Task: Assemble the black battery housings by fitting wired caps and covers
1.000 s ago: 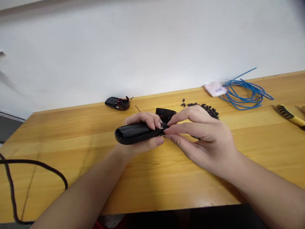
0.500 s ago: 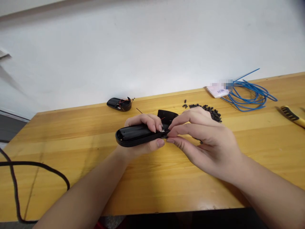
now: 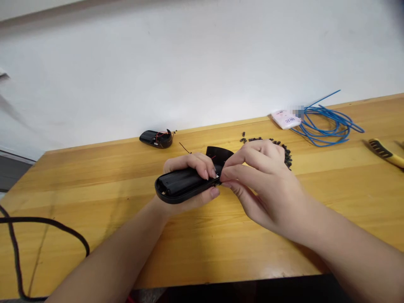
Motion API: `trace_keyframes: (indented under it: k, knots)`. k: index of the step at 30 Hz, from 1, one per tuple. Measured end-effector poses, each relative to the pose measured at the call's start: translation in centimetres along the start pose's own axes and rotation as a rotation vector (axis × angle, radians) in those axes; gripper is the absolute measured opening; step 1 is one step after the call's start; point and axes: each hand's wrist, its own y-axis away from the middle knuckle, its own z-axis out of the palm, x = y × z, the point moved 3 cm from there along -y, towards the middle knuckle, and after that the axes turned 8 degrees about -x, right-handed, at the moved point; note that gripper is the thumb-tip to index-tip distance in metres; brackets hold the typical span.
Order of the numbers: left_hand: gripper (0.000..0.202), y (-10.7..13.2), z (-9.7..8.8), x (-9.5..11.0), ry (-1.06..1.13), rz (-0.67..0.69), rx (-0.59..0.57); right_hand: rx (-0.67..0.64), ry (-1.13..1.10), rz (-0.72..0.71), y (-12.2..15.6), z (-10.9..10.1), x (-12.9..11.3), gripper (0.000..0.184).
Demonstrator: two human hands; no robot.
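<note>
My left hand (image 3: 192, 176) is wrapped round a long black plastic casing (image 3: 181, 185), held just above the wooden table (image 3: 94, 176) with its hollow inside facing up. My right hand (image 3: 261, 181) meets the casing's right end, thumb and forefinger pinched there on something too small to make out. A thin red wire shows by those fingertips. Behind the hands lies a flat black cover piece (image 3: 219, 153).
A second opened black casing (image 3: 157, 138) with red wires lies near the wall. A heap of small black parts (image 3: 285, 153) sits behind my right hand. A blue wire coil (image 3: 328, 124), a white packet (image 3: 286, 118) and a yellow-handled tool (image 3: 386, 153) are at right. A black cable (image 3: 47, 223) loops at left.
The casing has tilted so its open inside faces me more. My right hand's fingers have closed tighter at the casing's right end.
</note>
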Motion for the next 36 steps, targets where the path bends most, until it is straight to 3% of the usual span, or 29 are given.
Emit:
trace_keyframes:
  k: [5, 13, 18, 21, 24, 26, 28, 30, 36]
  knots:
    - [0.033, -0.1, 0.0, -0.1, 0.014, -0.013, -0.024, -0.036, 0.086, 0.008, -0.1, 0.0, 0.1, 0.028]
    - [0.034, 0.2, 0.4, -0.5, 0.098, -0.030, 0.023, -0.053, -0.020, 0.087, -0.1, -0.7, 0.3, 0.016]
    - [0.030, 0.3, 0.5, -0.5, 0.158, -0.030, 0.063, 0.059, -0.144, 0.129, -0.3, -1.0, 0.6, 0.007]
    - [0.030, 0.4, 0.2, -0.4, 0.196, -0.029, 0.084, 0.168, -0.205, 0.244, -0.1, -0.5, 1.1, 0.034]
    - [0.030, 0.4, -0.1, -0.2, 0.205, -0.025, 0.113, 0.180, -0.359, 0.445, 0.3, 0.8, 1.6, 0.066]
    - [0.029, 0.4, -0.2, -0.1, 0.209, -0.023, 0.114, 0.081, -0.566, 0.475, 0.2, 2.1, 1.4, 0.059]
    - [0.029, 0.3, -0.2, 0.1, 0.227, -0.007, 0.114, -0.018, -0.817, 0.411, 0.1, 3.2, 0.9, 0.042]
    - [0.028, 0.3, -0.1, 0.2, 0.249, 0.003, 0.114, -0.032, -1.000, 0.349, -0.1, 3.9, 0.6, 0.035]
    - [0.027, 0.6, -0.2, -0.4, 0.259, -0.049, 0.141, -0.006, -1.152, 0.361, -0.3, 4.5, 1.0, 0.039]
